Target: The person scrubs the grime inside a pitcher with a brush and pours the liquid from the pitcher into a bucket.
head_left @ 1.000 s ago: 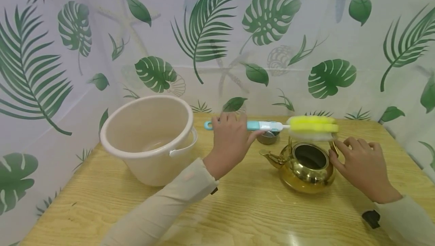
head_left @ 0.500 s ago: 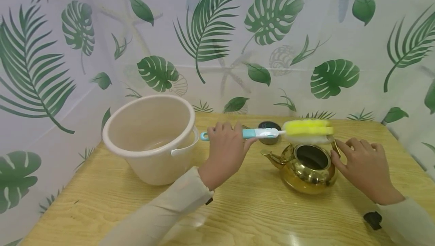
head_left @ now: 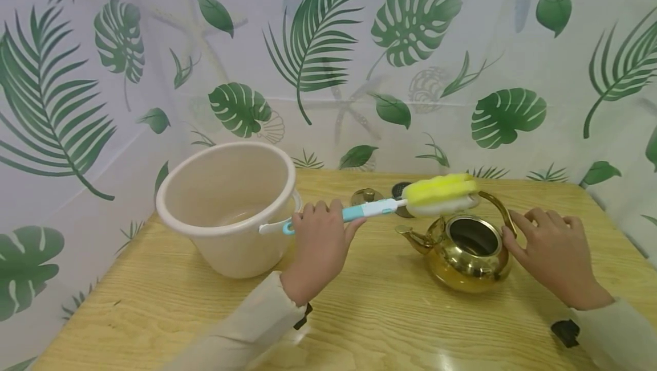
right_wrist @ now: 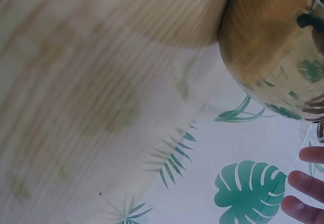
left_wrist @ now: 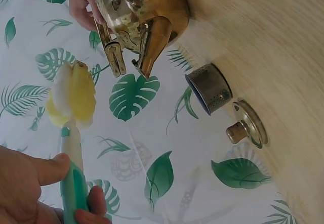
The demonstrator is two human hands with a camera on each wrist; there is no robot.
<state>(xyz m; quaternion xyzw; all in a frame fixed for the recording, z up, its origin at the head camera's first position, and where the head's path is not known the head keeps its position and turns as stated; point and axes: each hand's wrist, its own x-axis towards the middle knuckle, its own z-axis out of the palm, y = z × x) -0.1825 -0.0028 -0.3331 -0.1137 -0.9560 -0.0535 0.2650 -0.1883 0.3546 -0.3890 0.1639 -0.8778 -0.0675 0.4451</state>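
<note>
My left hand (head_left: 320, 245) grips the turquoise and white handle of a sponge bottle brush (head_left: 438, 193). Its yellow and white sponge head is held above and behind a shiny gold kettle (head_left: 464, 274), whose top opening is uncovered. The left wrist view shows the thumb lying along the brush handle (left_wrist: 73, 183). At the kettle's right side, my right hand (head_left: 556, 254) pinches the raised kettle handle (head_left: 500, 206) between thumb and index finger. In the right wrist view, several fingers (right_wrist: 306, 183) appear at the edge beside the kettle's rounded body (right_wrist: 273, 47).
A cream bucket (head_left: 241, 251) with a white handle stands on the left of the wooden table (head_left: 385, 319). Behind the brush lie the kettle's lid (left_wrist: 248, 123) and a perforated metal strainer (left_wrist: 210, 88). A leaf-patterned sheet (head_left: 328, 46) hangs behind the table.
My left hand has moved left and toward me, drawing the brush left and tilting its head up. The lid has come into sight behind it. My right hand stays at the kettle handle.
</note>
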